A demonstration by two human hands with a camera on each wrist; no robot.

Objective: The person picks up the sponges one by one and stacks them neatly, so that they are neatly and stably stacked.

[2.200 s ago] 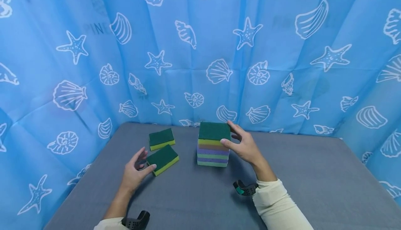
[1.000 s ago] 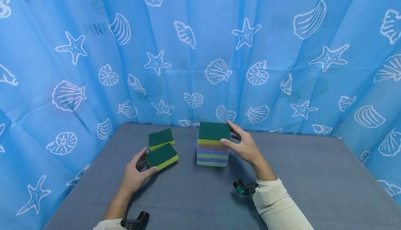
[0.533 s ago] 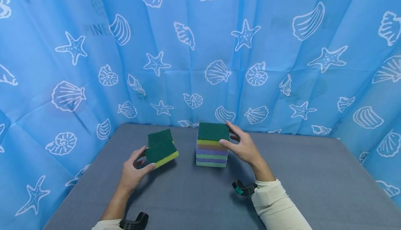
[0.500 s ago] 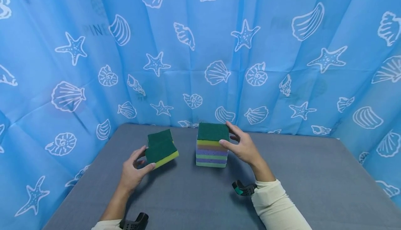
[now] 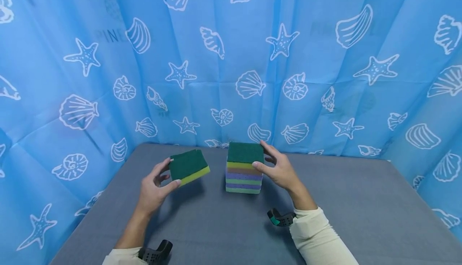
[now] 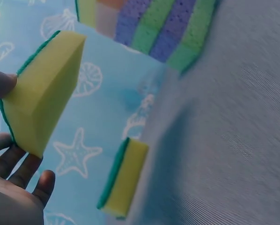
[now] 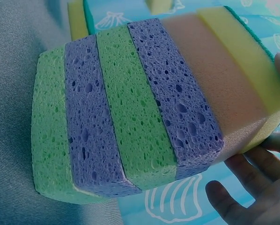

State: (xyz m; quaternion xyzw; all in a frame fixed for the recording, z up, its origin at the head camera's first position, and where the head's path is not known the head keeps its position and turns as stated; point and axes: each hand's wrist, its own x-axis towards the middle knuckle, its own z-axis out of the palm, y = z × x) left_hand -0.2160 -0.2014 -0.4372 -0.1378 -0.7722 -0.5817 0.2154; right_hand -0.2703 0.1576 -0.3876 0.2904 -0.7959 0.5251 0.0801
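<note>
My left hand [image 5: 152, 189] pinches a yellow scrub sponge [image 5: 189, 166] with a dark green scouring face up, thumb at the near side and fingers at the far side. It hangs above the table; in the left wrist view a second scrub sponge [image 6: 123, 180] lies on the cloth beyond it, mostly hidden in the head view. At centre stands a sponge stack [image 5: 244, 180]: green and purple layers below, then a tan one, and a green-topped yellow scrub sponge [image 5: 245, 152] uppermost. My right hand [image 5: 279, 168] grips the top sponge's right end, its fingers [image 7: 252, 173] along the side.
A grey cloth-covered table [image 5: 343, 217] bears everything. Behind and at both sides hangs a blue curtain [image 5: 231, 56] with white shells and starfish. Black wrist devices [image 5: 281, 217] are on both forearms.
My left hand has taken hold of the nearer scrub sponge, lifted it off the table and moved it up and slightly right, covering the farther one. The right hand keeps its place at the stack.
</note>
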